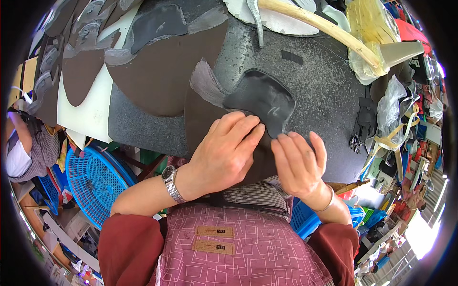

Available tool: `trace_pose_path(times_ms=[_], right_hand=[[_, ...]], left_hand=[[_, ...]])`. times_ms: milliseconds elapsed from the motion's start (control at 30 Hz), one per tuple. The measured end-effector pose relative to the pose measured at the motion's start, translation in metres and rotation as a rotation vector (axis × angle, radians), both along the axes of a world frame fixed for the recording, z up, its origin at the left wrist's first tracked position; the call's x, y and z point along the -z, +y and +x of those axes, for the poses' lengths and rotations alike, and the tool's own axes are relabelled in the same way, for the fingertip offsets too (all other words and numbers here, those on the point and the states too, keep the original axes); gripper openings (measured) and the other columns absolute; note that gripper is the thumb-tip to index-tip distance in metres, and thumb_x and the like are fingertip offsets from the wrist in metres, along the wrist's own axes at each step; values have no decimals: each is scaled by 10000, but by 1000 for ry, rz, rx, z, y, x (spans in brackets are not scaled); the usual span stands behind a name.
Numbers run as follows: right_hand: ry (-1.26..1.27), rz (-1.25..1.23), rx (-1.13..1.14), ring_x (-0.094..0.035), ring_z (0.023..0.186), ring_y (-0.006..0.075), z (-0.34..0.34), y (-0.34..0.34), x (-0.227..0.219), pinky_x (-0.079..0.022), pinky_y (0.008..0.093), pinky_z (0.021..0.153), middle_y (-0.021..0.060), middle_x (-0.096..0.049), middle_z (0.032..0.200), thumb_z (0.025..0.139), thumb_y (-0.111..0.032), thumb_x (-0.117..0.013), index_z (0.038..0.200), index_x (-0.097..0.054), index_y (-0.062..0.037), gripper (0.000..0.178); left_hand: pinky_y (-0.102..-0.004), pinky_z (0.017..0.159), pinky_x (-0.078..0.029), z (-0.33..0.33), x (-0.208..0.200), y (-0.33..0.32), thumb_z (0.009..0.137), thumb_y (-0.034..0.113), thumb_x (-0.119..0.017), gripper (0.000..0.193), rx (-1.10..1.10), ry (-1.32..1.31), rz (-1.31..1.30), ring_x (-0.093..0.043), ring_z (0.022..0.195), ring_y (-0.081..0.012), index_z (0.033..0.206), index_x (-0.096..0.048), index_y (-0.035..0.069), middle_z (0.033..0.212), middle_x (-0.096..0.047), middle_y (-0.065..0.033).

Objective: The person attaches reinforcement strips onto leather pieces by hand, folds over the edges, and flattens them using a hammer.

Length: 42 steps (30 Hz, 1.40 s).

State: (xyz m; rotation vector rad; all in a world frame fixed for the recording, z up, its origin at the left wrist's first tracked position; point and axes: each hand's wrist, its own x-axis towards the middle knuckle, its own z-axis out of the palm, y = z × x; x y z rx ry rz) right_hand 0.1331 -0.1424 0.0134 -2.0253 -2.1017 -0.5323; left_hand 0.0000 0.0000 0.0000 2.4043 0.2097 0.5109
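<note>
A black curved piece of leather-like material (265,97) lies on the worktable in front of me, its narrow tail toward my body. A dark brown flat piece (205,119) with a greyish smeared edge band (206,82) meets it at the left and reaches under my hands. My left hand (226,148) has its fingers bent together, pinching the black piece's near-left edge where it meets the brown one. My right hand (300,162) pinches the end of the tail between thumb and fingers, the little finger lifted away. Fingertips partly hide the seam.
More brown pieces (152,81) with grey-smeared edges overlap at the upper left, one bearing another black piece (160,26). A wooden-handled tool (324,24) lies at the far right beside plastic-wrapped yellowish material (372,21). Blue baskets (95,183) stand below the table's left edge.
</note>
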Motion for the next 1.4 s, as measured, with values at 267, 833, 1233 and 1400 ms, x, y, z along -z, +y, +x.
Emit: trace_pose_path(times_ms=[267,833,1233,1400], right_hand=[[57,10,-98,-620,936,222,14,-5,3,-466,437,924,79,-619,958,726,-125,-593,886,-662,-41,193],[818,-477,-364,-542,1172,321,80,-12,-20,-417,478,1003,135,-593,1211,699,-202,-715,995,-685,-38,340],[482,-48,321,-560,889,358,39,45,-15,-455,427,782,165,-595,948,675,-107,-762,1049,-580,19,435],[1404,-102,242,-506,719,126,33,49,-15,-435,263,671,40,-536,799,715,-13,-714,837,-512,-35,237]], left_hand=[[-372,834,-448,0,-2,-1,707,162,-691,421,23,32,96,-519,1020,-289,1077,-624,-28,1163,-552,-145],[-509,1090,-235,-8,-3,-2,604,564,-710,842,506,287,309,-338,1334,-312,1341,-474,233,1427,-394,-94],[-393,861,-502,29,-23,83,759,95,-678,267,-69,-293,282,-602,1002,-328,1020,-647,51,1049,-637,-126],[-387,931,-439,18,-14,211,788,185,-678,350,-486,149,393,-539,1091,-317,1097,-610,37,1144,-586,-171]])
